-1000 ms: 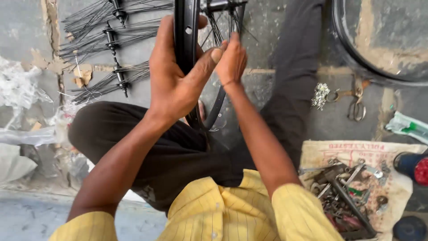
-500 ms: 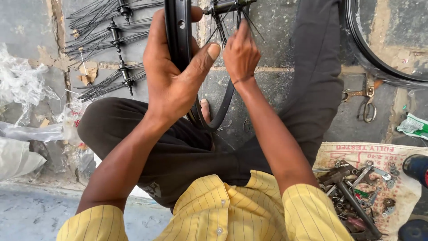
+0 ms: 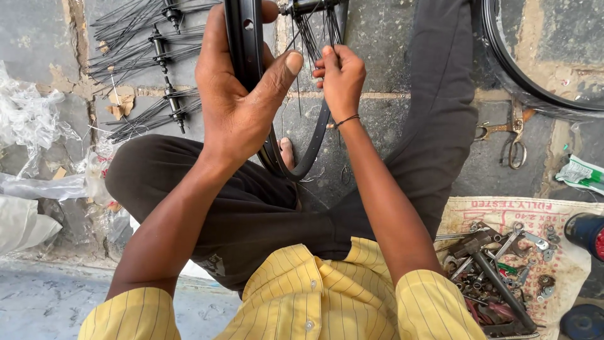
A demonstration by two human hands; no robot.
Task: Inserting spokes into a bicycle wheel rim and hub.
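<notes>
I sit cross-legged on a stone floor with a black bicycle wheel rim [image 3: 244, 44] upright between my knees. My left hand [image 3: 236, 101] wraps around the rim, thumb pressed across its right side. My right hand [image 3: 338, 79] pinches a bunch of thin black spokes [image 3: 311, 34] that hang from the hub [image 3: 308, 6] at the top of the view. The rim's lower curve [image 3: 302, 165] rests near my bare toe.
Several hubs with spokes fanned out [image 3: 145, 60] lie on the floor at upper left. Crumpled clear plastic [image 3: 28, 126] is at the left. A second black rim [image 3: 535, 82] curves at upper right, pliers [image 3: 513, 141] below it. A sack with loose metal tools [image 3: 497, 264] lies at lower right.
My right hand has slid a little right and down along the spokes and closed on them. My left hand keeps its hold on the rim. The camera has shifted slightly.
</notes>
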